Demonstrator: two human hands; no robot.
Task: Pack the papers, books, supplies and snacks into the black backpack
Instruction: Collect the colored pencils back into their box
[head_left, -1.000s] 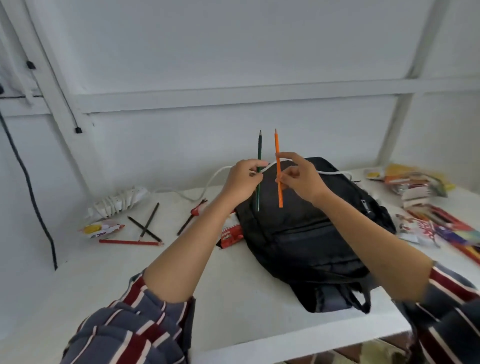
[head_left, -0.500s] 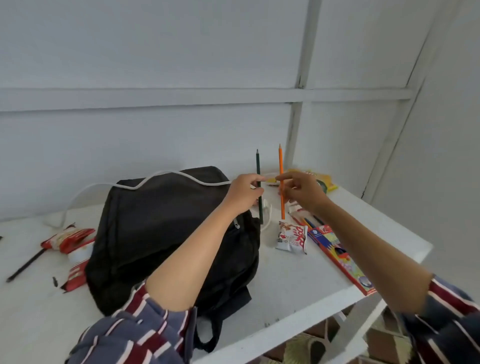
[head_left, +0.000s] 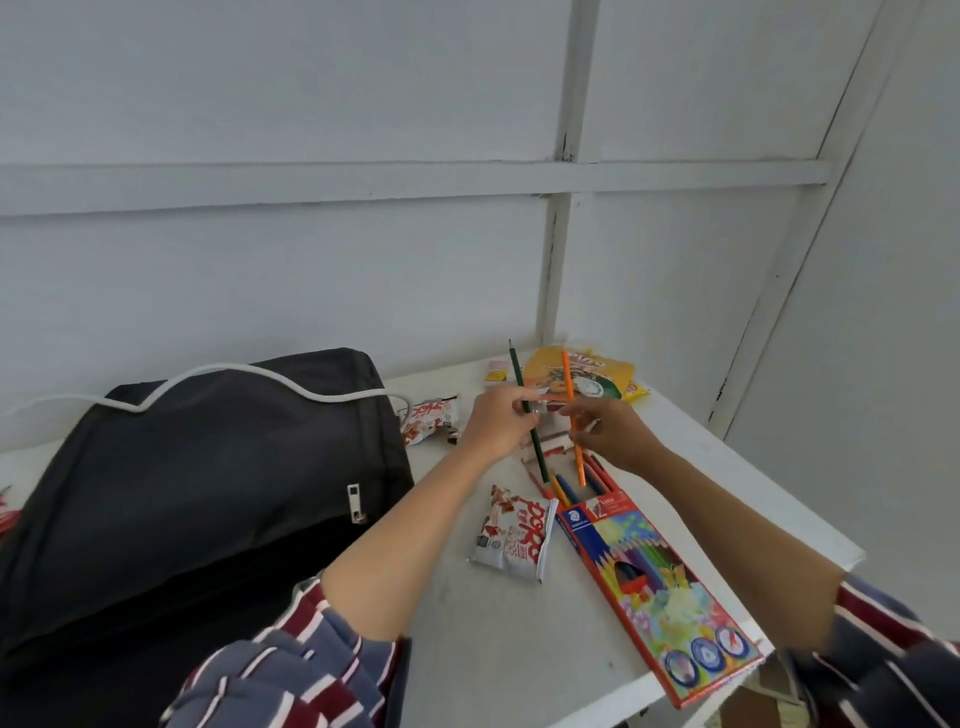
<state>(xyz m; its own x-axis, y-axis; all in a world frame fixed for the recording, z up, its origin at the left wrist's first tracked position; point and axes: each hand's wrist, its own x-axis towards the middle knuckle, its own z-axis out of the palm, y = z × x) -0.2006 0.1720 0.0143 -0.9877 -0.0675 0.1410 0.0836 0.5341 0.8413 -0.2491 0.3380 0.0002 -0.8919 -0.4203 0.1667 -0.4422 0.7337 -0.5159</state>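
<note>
The black backpack (head_left: 208, 499) lies flat on the white table (head_left: 519, 649), zipped, at the left. My left hand (head_left: 493, 423) pinches a dark green pencil (head_left: 519, 379), tip up. My right hand (head_left: 608, 434) pinches an orange pencil (head_left: 567, 374), tip up. Both pencils' lower ends hang just above the open end of a red coloured-pencil box (head_left: 654, 587), where several pencils stick out. A white and red snack packet (head_left: 511, 535) lies between the backpack and the box.
A white cable (head_left: 234, 374) runs over the backpack's top. Another snack packet (head_left: 431, 415) lies by the backpack's far corner. A yellow snack bag (head_left: 597, 374) sits at the back near the wall. The table's right edge (head_left: 810, 525) is close to the box.
My view has swung right from the backpack's left side. Both hands carried the two pencils rightward and down, from over the backpack to above the pencil box.
</note>
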